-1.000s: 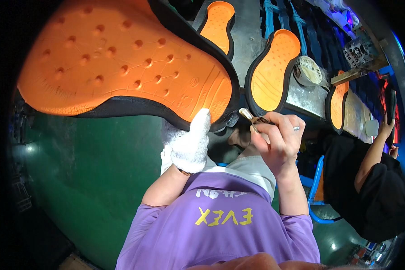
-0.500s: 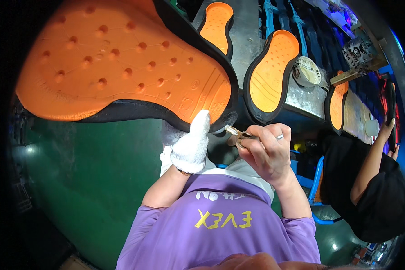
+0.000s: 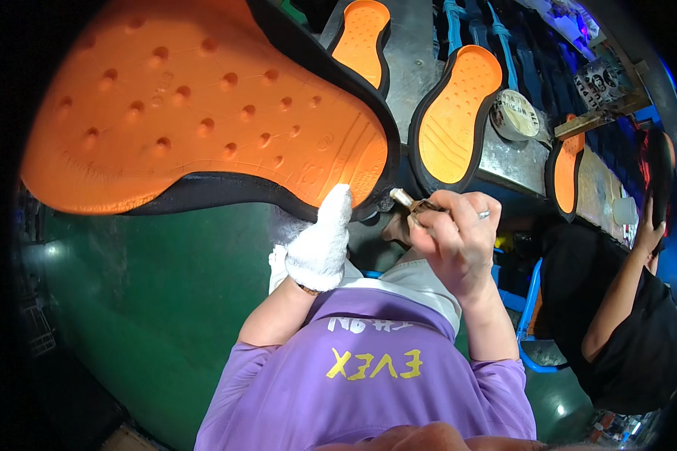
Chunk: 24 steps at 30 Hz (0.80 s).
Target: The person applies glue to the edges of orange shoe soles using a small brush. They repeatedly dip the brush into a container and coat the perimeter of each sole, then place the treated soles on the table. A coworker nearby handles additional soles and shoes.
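My left hand [image 3: 320,244], in a white glove, grips the toe end of a large orange shoe sole [image 3: 226,105] with a black rim. Its thumb presses on the orange face, while the fingers behind the sole are hidden. In my bare right hand [image 3: 459,233] is a small brush [image 3: 404,198] with a pale tip, pinched between thumb and fingers. The brush tip sits at the black rim by the toe; whether it touches I cannot tell. A ring shows on one finger of this hand.
Several more orange soles [image 3: 462,113] lie along the metal workbench [image 3: 504,161] ahead. Beside them stands a round pale tub [image 3: 514,116], with a wooden ledge [image 3: 605,116] further right. A co-worker in black [image 3: 624,316] handles a dark sole at right, near a blue chair frame [image 3: 530,312].
My right hand and the brush have shifted slightly right and up by the rim. The held sole has tilted a little, its far-left end lower. My left hand keeps its grip.
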Available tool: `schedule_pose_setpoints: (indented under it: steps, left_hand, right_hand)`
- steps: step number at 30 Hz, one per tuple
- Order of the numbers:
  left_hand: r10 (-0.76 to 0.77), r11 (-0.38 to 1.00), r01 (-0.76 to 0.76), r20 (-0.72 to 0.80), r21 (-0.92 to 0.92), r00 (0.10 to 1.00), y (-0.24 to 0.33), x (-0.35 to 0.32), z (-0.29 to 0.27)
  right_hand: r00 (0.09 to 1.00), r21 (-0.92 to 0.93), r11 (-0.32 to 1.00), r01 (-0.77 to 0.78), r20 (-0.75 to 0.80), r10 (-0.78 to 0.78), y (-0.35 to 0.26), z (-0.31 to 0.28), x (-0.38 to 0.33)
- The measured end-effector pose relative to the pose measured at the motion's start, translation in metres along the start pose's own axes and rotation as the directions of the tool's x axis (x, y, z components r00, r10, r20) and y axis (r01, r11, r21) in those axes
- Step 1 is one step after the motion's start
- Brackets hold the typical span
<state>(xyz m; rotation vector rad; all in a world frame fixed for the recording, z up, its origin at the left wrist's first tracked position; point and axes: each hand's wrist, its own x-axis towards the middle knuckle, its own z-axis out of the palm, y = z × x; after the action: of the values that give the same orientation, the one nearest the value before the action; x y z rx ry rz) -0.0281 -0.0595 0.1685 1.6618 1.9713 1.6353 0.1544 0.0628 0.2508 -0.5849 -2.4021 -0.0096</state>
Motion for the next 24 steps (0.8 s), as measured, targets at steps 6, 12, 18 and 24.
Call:
schedule_pose_setpoints:
  steps: [6, 12, 18, 24]
  left_hand:
    - [-0.31, 0.81, 0.333, 0.128, -0.483, 0.942, 0.004, 0.004, 0.009]
    - [-0.387, 0.681, 0.436, 0.215, -0.588, 0.896, 0.005, 0.006, 0.012]
    - [-0.438, 0.574, 0.494, 0.265, -0.653, 0.859, 0.002, 0.008, 0.016]
    - [-0.463, 0.523, 0.486, 0.245, -0.7, 0.852, 0.013, 0.017, 0.016]
  right_hand:
    - [1.0, -0.02, 0.999, -0.029, -0.002, 0.029, 0.001, -0.003, 0.001]
    - [0.998, -0.015, 1.0, 0.017, 0.063, -0.016, -0.001, -0.003, 0.008]
    - [0.982, 0.106, 0.988, 0.115, 0.138, -0.129, 0.003, -0.006, 0.002]
    - [0.973, 0.138, 0.975, 0.172, 0.128, -0.19, 0.008, -0.003, -0.01]
